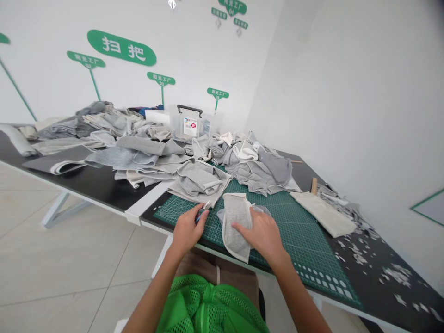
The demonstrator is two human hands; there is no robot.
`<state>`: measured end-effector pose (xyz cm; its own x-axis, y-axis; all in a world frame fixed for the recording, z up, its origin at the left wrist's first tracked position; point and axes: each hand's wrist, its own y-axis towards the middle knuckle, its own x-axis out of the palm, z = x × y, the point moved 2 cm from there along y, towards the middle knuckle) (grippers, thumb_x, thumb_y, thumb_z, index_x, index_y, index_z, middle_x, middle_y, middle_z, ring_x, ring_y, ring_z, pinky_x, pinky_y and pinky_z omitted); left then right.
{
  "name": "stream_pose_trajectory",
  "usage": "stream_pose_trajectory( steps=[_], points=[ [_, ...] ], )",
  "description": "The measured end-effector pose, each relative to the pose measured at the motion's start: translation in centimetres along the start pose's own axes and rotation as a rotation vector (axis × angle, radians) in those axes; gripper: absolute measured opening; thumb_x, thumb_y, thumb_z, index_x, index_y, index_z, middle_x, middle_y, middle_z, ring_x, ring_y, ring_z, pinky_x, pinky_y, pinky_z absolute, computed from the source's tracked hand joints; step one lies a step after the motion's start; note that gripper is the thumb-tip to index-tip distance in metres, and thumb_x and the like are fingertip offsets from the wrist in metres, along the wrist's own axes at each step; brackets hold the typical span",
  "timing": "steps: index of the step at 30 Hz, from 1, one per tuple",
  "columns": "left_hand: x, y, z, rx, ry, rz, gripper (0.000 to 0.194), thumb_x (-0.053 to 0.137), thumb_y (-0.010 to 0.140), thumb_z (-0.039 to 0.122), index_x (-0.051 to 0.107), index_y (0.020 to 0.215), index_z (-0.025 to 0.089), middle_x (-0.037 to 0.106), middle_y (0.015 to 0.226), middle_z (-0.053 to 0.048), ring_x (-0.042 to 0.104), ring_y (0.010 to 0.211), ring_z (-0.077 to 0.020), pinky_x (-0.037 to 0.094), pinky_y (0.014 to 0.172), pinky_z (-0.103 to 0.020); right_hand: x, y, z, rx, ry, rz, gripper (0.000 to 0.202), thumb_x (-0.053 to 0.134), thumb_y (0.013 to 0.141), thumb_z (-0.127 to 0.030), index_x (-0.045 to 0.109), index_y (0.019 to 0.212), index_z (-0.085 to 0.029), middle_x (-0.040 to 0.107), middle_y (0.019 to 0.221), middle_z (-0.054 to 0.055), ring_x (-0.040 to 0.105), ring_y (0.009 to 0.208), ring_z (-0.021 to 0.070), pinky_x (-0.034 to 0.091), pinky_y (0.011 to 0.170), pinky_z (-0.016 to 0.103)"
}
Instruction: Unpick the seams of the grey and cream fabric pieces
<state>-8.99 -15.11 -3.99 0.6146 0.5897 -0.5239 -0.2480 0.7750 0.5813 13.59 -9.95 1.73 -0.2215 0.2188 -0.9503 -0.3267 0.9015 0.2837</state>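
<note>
My left hand (189,227) is closed around small thread snips (201,212) with dark blue handles; their metal tip points up and away from me. My right hand (262,231) grips a folded grey fabric piece (237,222) with pale edges, thumb on top and the other fingers mostly hidden. The piece hangs slightly over the table's front edge. Part of another grey cloth (262,209) shows behind it on the green cutting mat (294,231). Just beyond my left hand lies a stack of grey fabric pieces (199,178).
A large heap of grey cloth (256,162) covers the mat's far side. More fabric (138,152) is piled at left, before a clear lidded box (190,125). At right are a cream cloth (324,212), a wooden stick (314,186) and scattered scraps (360,254).
</note>
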Motion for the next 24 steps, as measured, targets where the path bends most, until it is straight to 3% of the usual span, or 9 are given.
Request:
stream_pose_trajectory(
  steps=[2,5,11,19,24],
  points=[
    [0.0,0.0,0.0,-0.001,-0.006,0.003,0.033,0.047,0.094,0.038,0.062,0.113,0.016,0.071,0.095,-0.008,0.065,0.075,-0.0193,0.048,0.075,-0.03,0.1,0.1,-0.5,0.004,-0.013,-0.023,0.073,0.059,0.074,-0.067,0.056,0.119,-0.01,0.066,0.101,0.023,0.06,0.1,0.039,0.043,0.086,0.048],
    [-0.2,0.0,0.1,0.003,-0.016,0.004,0.032,0.047,0.094,0.037,0.062,0.113,0.016,0.071,0.093,-0.007,0.064,0.073,-0.0186,0.048,0.074,-0.03,1.0,0.4,-0.9,-0.02,0.027,-0.007,0.077,0.065,0.074,-0.056,0.045,0.133,-0.011,0.061,0.116,0.023,0.055,0.11,0.0393,0.043,0.089,0.048],
    [-0.4,0.0,0.2,0.014,-0.025,0.01,0.03,0.047,0.094,0.036,0.062,0.113,0.018,0.071,0.095,-0.006,0.065,0.076,-0.0191,0.048,0.075,-0.029,1.9,0.2,-2.0,-0.235,0.36,0.061,0.048,0.049,0.086,-0.024,0.046,0.133,-0.016,0.056,0.13,0.013,0.05,0.122,0.0268,0.039,0.104,0.042],
    [-0.3,-0.1,0.0,0.007,-0.028,0.023,0.03,0.048,0.094,0.036,0.063,0.113,0.018,0.072,0.097,-0.007,0.067,0.078,-0.0197,0.049,0.076,-0.029,-3.8,-0.3,-2.8,-0.216,0.822,0.288,0.035,0.062,0.082,-0.025,0.062,0.117,-0.025,0.064,0.12,0.005,0.057,0.112,0.0236,0.043,0.099,0.039],
    [-0.4,-0.1,0.0,0.003,-0.033,0.023,0.03,0.049,0.094,0.036,0.063,0.113,0.018,0.072,0.099,-0.006,0.067,0.08,-0.0198,0.049,0.077,-0.03,-7.5,2.1,-1.2,-0.126,1.084,0.431,0.04,0.072,0.074,-0.025,0.065,0.113,-0.024,0.065,0.116,0.005,0.06,0.107,0.0264,0.046,0.094,0.044]
  ],
)
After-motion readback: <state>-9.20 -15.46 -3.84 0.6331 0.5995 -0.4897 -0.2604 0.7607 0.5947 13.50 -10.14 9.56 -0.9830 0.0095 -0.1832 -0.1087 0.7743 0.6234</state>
